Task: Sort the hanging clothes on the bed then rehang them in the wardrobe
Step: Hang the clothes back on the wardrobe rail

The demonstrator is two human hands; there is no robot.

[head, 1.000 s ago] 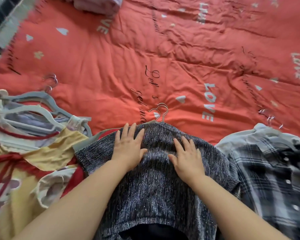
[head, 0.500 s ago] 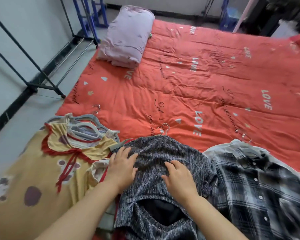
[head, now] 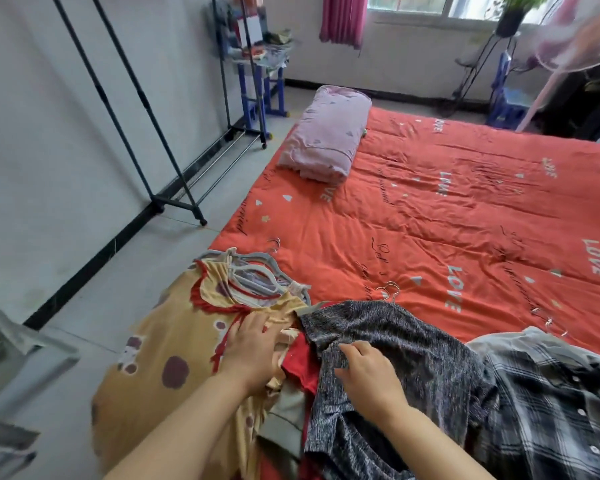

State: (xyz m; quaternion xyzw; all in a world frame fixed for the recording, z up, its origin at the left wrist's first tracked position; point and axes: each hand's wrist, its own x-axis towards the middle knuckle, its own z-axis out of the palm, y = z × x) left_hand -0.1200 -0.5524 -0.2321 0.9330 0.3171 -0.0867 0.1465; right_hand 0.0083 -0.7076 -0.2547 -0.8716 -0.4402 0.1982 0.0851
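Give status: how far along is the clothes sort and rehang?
Done: three piles lie on the bed: yellow dress, grey top, plaid shirt, on hangers. In hand: left hand rests on the yellow dress, right hand grips the grey top. Left: all rehanging; no clothes show on the rack.

Clothes (head: 430, 358) piles x3, hands (head: 252, 353) x2, pillow (head: 326, 140) x1.

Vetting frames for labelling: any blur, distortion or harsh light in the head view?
Head view: wide-angle warp tilts the rack poles; fan at top right and grey object at left edge are smeared; soft even daylight on the bed cover, no glare; left hand, right hand and grey top read sharp.
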